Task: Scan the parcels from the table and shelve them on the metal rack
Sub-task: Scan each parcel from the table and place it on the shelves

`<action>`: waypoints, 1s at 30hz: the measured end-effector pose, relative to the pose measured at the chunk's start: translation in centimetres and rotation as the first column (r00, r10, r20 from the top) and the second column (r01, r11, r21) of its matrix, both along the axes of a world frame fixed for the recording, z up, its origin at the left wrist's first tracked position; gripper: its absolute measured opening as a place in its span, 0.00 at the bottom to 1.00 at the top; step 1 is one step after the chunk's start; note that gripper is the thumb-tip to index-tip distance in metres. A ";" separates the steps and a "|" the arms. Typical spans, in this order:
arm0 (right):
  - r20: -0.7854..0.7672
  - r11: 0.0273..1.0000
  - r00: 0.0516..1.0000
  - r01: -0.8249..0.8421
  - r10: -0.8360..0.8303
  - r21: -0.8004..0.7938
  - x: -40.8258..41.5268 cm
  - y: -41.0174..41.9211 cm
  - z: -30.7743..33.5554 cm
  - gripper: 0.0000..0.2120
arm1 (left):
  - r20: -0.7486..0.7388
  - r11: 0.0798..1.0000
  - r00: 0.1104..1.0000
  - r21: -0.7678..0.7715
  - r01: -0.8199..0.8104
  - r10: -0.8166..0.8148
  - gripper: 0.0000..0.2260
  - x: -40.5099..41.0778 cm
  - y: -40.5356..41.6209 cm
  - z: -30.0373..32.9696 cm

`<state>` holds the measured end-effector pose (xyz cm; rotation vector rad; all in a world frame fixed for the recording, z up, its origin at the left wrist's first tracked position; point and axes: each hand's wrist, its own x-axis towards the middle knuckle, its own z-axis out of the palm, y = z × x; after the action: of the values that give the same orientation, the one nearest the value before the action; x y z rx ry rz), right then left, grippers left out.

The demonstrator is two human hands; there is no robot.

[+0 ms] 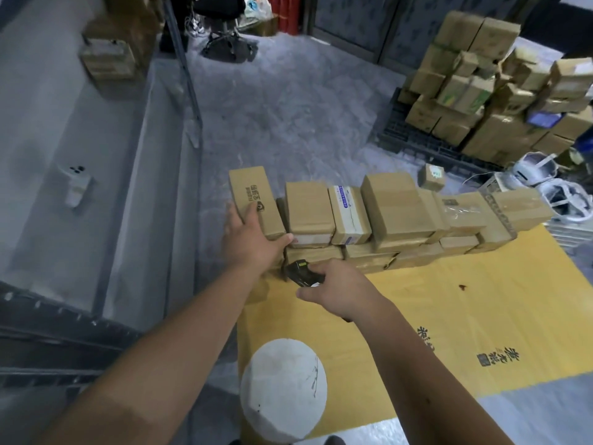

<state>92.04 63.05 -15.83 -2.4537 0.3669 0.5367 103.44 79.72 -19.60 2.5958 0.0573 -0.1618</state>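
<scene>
Head view, looking down along both of my forearms. My right hand has its grip curled round a black handheld scanner, whose nose points away from me toward the lower boxes of the parcel stack. My left hand, just beyond and to the left of that grip, lies with fingers spread on the near end of the leftmost parcel, a long brown carton with dark print on top; the thumb reaches under its near right corner, and I cannot tell whether the carton is lifted or merely touched. To the right of this carton the row of parcels runs on, stacked in two or three layers along the far edge of the worktop, which is covered with yellow printed sheeting. One carton in the row, two places right of my left hand, carries a white and blue label. Nearer to me than the scanner grip, a white rounded object sits at the worktop's near left corner. Left of my left hand stands the metal rack, its grey shelf holding a small white device. Far beyond and to the right, a pile of cartons rests on a dark pallet on the floor.
</scene>
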 end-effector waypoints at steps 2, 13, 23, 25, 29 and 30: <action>-0.002 1.000 1.000 0.021 -0.021 0.009 0.1 -0.3 -0.4 0.38 | -0.005 1.000 1.000 -0.024 -0.008 0.007 0.51 0.2 -0.2 -0.1; -0.017 0.998 1.000 0.022 -0.021 0.055 -0.3 -0.9 -1.2 0.37 | 0.029 0.984 0.998 -0.174 -0.046 0.051 0.50 -2.1 1.1 -1.3; -0.043 0.989 0.991 -0.121 0.124 0.080 -4.3 -2.7 -1.8 0.33 | 0.055 0.953 0.990 -0.282 -0.110 0.130 0.47 -13.6 2.4 -1.8; -0.033 0.985 0.988 -0.150 0.154 0.090 -5.7 -3.3 -2.3 0.35 | 0.074 0.944 0.987 -0.308 -0.116 0.145 0.46 -16.4 2.2 -2.0; -0.027 0.975 0.979 -0.197 0.201 0.105 -8.8 -4.8 -3.2 0.37 | 0.067 0.936 0.987 -0.333 -0.117 0.147 0.45 -22.0 1.0 -3.2; -0.034 0.972 0.977 -0.205 0.210 0.111 -9.6 -5.1 -3.4 0.37 | 0.049 0.934 0.988 -0.336 -0.123 0.148 0.45 -23.5 0.6 -3.7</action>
<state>82.42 57.91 -19.27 -2.3922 0.0963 0.6836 79.97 80.34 -23.32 2.2484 0.1680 -0.0212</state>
